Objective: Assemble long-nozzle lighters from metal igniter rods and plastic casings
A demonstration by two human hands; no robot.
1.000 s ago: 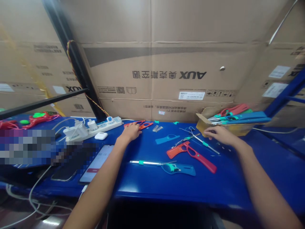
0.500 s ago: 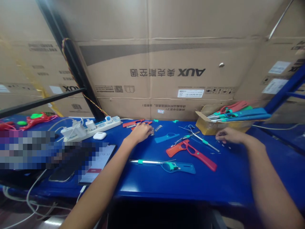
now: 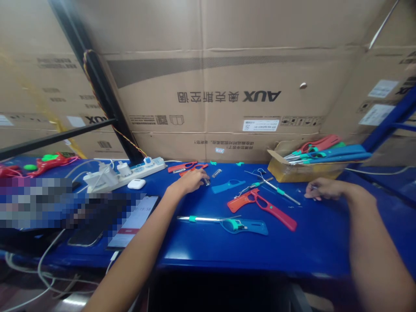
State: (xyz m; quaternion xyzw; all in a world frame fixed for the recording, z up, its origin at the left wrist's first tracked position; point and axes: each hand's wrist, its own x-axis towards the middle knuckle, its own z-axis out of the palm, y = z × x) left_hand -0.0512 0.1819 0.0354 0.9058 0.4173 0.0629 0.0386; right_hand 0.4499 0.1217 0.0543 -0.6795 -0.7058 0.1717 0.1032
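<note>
My left hand (image 3: pixel 192 182) rests at the back of the blue table, fingers bent around a small clear and metal piece (image 3: pixel 207 182). A similar piece (image 3: pixel 216 173) lies just beyond it, and red lighter shell halves (image 3: pixel 183 167) lie behind the hand. My right hand (image 3: pixel 320 190) is low over the table in front of the carton, fingertips pinched together among tiny white bits (image 3: pixel 298 190); what they hold is too small to make out. Between the hands lie a blue shell half (image 3: pixel 228 186), a red lighter shell (image 3: pixel 262 207), a metal lighter tube (image 3: pixel 282 193) and an opened blue lighter (image 3: pixel 247 226).
A carton (image 3: pixel 289 173) full of long lighters stands at the back right. To the left are a power strip (image 3: pixel 136 173) with plugs, a white earphone case (image 3: pixel 136 184) and a phone (image 3: pixel 136 221). A cardboard wall (image 3: pixel 208 78) closes off the back.
My right hand has shifted to the right and drawn its fingertips closer together over the white bits. My left hand has barely moved; the piece at its fingertips is slightly lower.
</note>
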